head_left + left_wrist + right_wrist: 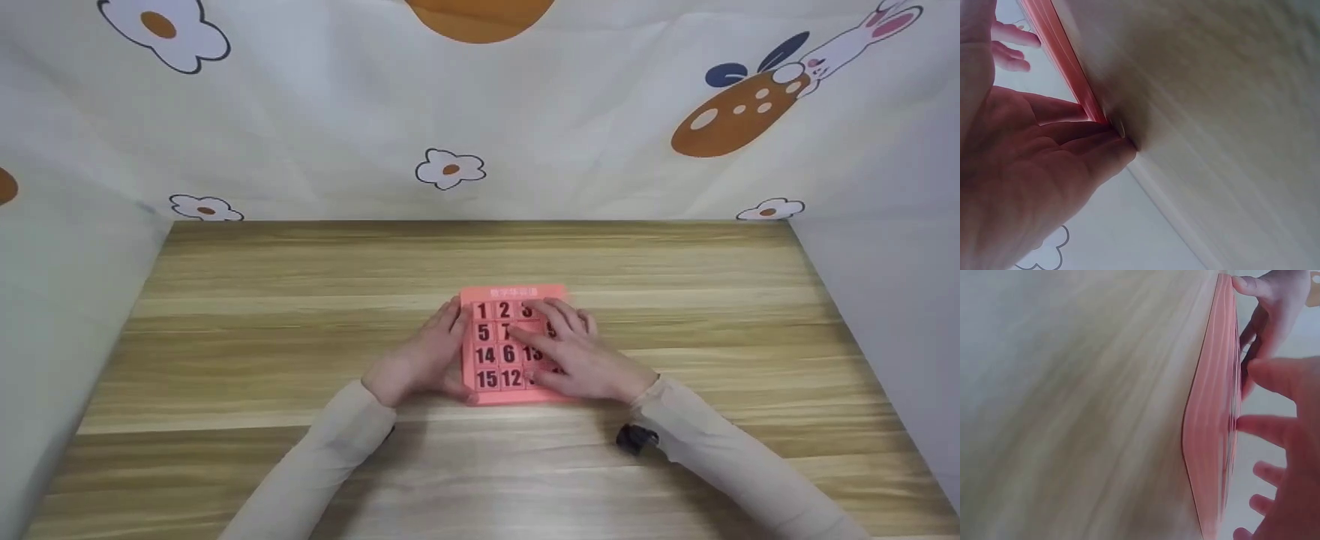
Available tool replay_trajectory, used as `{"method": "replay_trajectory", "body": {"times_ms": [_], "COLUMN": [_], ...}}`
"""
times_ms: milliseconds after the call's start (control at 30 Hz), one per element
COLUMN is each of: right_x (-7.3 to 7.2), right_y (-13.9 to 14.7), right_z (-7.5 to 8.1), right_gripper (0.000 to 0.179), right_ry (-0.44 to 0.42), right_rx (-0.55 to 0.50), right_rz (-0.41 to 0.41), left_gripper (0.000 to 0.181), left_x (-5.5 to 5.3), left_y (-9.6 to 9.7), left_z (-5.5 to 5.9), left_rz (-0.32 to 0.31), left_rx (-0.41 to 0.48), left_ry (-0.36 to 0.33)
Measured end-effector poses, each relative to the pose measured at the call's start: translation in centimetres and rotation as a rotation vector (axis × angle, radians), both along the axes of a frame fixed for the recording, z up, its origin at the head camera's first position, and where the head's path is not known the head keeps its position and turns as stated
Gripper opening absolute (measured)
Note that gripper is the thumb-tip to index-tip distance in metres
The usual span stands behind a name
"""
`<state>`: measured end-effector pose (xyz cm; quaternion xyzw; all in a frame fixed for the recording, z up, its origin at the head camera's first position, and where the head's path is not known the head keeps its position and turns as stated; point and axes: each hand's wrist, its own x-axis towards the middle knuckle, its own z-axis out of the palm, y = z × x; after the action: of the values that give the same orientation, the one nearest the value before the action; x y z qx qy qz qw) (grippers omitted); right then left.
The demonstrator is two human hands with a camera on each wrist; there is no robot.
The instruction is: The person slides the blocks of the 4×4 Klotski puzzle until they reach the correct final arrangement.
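A pink sliding number puzzle (514,399) lies flat on the wooden table, with black numerals on its square tiles and pale lettering along its far edge. My left hand (420,356) rests along the puzzle's left side, fingers mostly straight against the edge (1067,62) and thumb at the near left corner. Over the tiles my right hand (589,360) is spread. One fingertip touches beside the 7 tile (504,331), and the thumb lies over the bottom row. The right hand hides most of the right column. Its spread fingers (1266,430) also show in the right wrist view.
The wood-grain table (285,300) surrounds the puzzle. Behind it rises a pale cloth backdrop (315,127) printed with flowers and a rabbit on an orange shape. Pale walls stand at both sides. A dark device (636,439) sits at the right wrist.
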<state>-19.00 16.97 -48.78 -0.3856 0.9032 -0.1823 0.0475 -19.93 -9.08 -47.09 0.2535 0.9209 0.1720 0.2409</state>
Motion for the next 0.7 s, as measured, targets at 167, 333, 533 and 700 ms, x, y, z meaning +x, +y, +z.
{"method": "replay_trajectory", "body": {"times_ms": [167, 333, 533, 700], "right_x": [-0.2, -0.3, -0.1, -0.1], "right_y": [0.5, 2.1, 3.2, 3.0], "right_z": [0.1, 0.3, 0.2, 0.1], "right_gripper": [0.053, 0.028, 0.030, 0.046], "right_ry": [0.025, 0.102, 0.031, -0.054], "right_rx": [-0.037, -0.097, -0.134, -0.107], "right_rz": [-0.060, -0.230, -0.256, -0.140], "left_gripper": [0.133, 0.133, 0.131, 0.132], "left_x": [0.0, 0.1, 0.1, 0.0], "left_y": [0.1, 0.1, -0.1, 0.0], "left_z": [0.0, 0.1, 0.1, 0.0], "left_rz": [0.008, 0.014, -0.001, -0.005], "left_rx": [0.024, 0.022, 0.030, 0.049], "left_ry": [0.003, 0.005, 0.024, 0.030]}}
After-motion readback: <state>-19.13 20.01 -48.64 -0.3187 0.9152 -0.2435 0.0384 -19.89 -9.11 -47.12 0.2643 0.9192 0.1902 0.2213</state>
